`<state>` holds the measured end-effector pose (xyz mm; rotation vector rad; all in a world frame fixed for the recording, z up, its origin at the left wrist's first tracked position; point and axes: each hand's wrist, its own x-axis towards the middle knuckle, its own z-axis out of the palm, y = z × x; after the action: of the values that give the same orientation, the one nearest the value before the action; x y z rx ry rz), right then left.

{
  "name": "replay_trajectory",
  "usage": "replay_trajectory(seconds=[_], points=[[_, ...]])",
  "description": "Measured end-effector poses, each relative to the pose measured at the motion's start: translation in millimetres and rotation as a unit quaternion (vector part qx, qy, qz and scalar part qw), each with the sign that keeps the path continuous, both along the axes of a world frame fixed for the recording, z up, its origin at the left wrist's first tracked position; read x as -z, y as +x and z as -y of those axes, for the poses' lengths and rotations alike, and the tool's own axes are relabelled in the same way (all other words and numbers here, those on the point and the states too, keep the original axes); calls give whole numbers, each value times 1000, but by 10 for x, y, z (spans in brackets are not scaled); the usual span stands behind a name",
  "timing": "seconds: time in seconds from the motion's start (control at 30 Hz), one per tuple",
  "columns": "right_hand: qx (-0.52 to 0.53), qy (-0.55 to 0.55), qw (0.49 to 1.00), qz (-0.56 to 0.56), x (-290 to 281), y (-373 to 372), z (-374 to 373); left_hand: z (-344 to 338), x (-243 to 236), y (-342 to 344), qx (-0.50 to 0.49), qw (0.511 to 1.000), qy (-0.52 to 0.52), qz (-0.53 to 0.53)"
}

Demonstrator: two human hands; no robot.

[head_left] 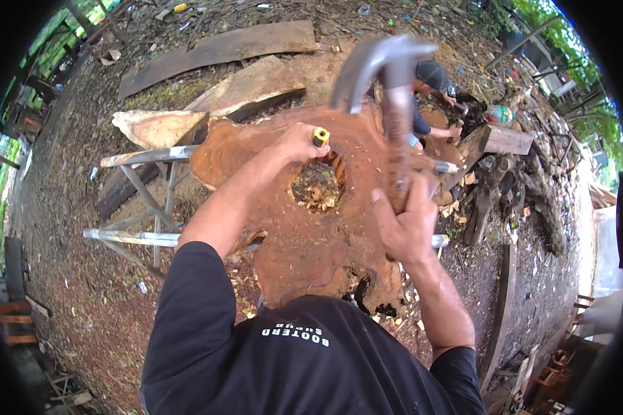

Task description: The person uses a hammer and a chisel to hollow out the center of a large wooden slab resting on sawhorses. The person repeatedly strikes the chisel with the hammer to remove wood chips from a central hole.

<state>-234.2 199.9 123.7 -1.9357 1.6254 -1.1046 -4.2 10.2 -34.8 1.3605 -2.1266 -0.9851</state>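
Observation:
My left hand point(299, 143) is closed around a chisel point(320, 136) with a yellow-and-black handle, its butt end facing up; the blade is hidden. It stands at the upper rim of a hole in a broad reddish-brown wood slab point(311, 256). Wood chips point(316, 190) lie in the hole. Raised over the slab's right side, a claw hammer point(396, 124) is gripped by its brown handle in my right hand point(408, 225). Its metal head, blurred by motion, is apart from the chisel.
Metal trestle bars point(149, 153) support the slab. Beyond it lie a long plank point(221, 52) and rough-cut wood pieces point(246, 90). A person in a dark cap point(432, 74) works at the upper right, close behind the hammer. Gnarled roots point(495, 187) and a wood block point(507, 140) sit at the right.

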Motion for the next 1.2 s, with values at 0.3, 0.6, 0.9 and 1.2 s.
replay_trajectory(seconds=[0.3, 0.6, 0.9, 1.2], points=[[-36, 102, 978, -180, 943, -100, 273, 101, 273, -11, 30, 993, -115, -4], [3, 13, 997, 82, -267, 14, 145, 43, -17, 17, -1, 1000, -12, 25], [3, 135, 968, -210, 1011, -148, 400, 76, 159, -91, 16, 998, -57, 24], [-2, -208, 957, 202, -237, -8, 200, 27, -34, 36, -7, 999, -17, 33]])
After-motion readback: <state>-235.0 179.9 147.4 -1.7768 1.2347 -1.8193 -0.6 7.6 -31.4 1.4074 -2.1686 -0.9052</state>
